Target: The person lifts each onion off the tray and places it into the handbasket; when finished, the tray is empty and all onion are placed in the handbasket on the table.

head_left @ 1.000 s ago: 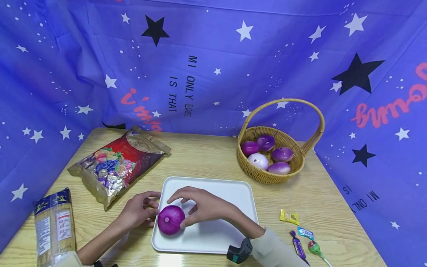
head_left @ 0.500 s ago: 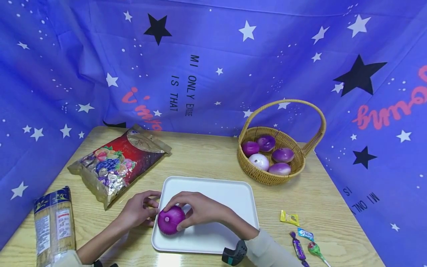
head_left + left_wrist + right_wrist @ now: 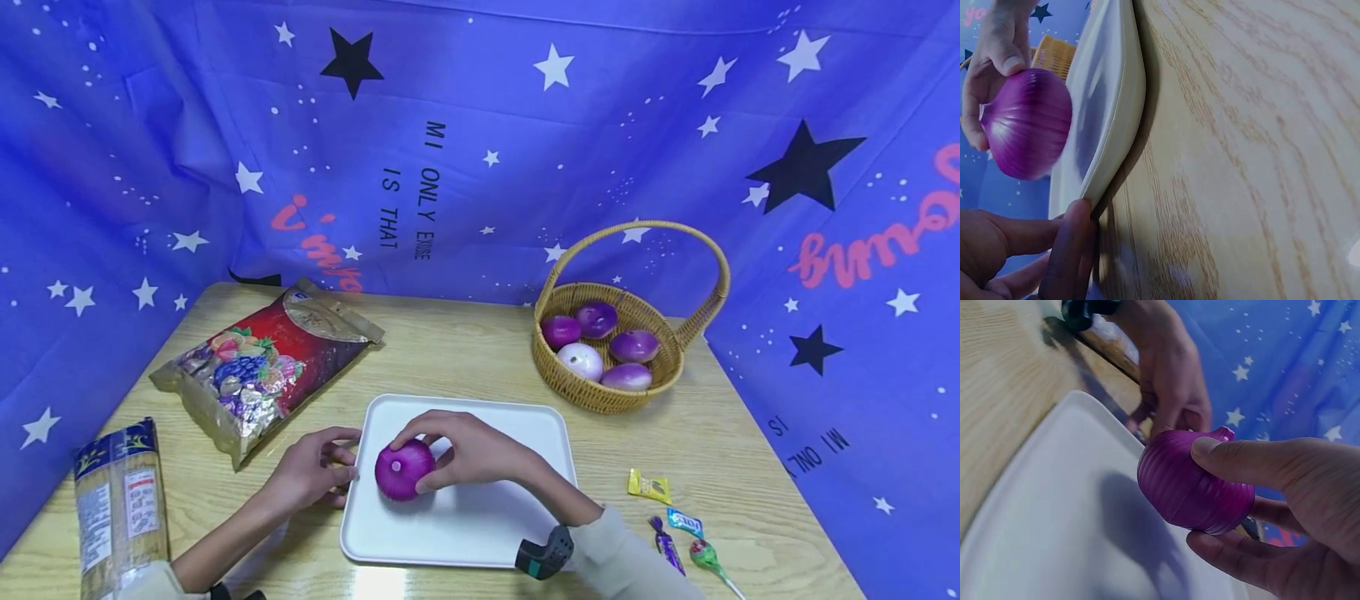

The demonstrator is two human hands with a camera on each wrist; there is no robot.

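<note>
A purple onion (image 3: 404,470) is gripped by my right hand (image 3: 472,450), thumb on one side and fingers on the other. In the right wrist view the onion (image 3: 1194,481) hangs just above the white tray (image 3: 1035,519), its shadow falling on the surface. At the left side of the tray (image 3: 487,533), my left hand (image 3: 311,471) holds the rim with its fingertips. The left wrist view has the left hand's fingers (image 3: 1069,250) at the tray's edge, with the onion (image 3: 1032,125) apart from them.
A wicker basket (image 3: 577,400) with several purple onions and a whitish one stands at the back right. A red and gold candy bag (image 3: 262,367) and a noodle-like pack (image 3: 123,508) lie left. Wrapped candies (image 3: 649,486) and a lollipop (image 3: 705,552) lie right.
My right hand has closed round the onion, then raised it off the tray and moved it slightly to the right. The left hand has stayed at the tray's rim.
</note>
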